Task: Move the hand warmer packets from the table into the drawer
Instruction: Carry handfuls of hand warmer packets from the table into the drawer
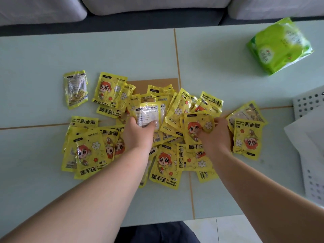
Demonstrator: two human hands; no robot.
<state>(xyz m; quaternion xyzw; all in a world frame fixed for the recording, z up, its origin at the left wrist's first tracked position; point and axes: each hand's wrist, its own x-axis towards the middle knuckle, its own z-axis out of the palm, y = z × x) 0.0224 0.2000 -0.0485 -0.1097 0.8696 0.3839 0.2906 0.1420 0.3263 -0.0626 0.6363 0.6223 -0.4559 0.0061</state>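
Several yellow hand warmer packets (pixel 91 153) lie scattered and overlapping on the pale green table (pixel 122 55). My left hand (pixel 138 132) grips one packet (pixel 149 114) with its clear back side up, near the middle of the pile. To the right, my right hand (pixel 215 134) pinches a packet with a red-haired cartoon figure (pixel 198 127). One packet (pixel 76 88) lies apart at the far left. No drawer is in view.
A green plastic pack (pixel 280 46) lies at the table's back right. A white perforated panel (pixel 310 104) and white sheets (pixel 313 155) sit at the right edge. A brown square (pixel 154 83) shows under the pile. Grey sofa cushions (pixel 154 6) stand behind the table.
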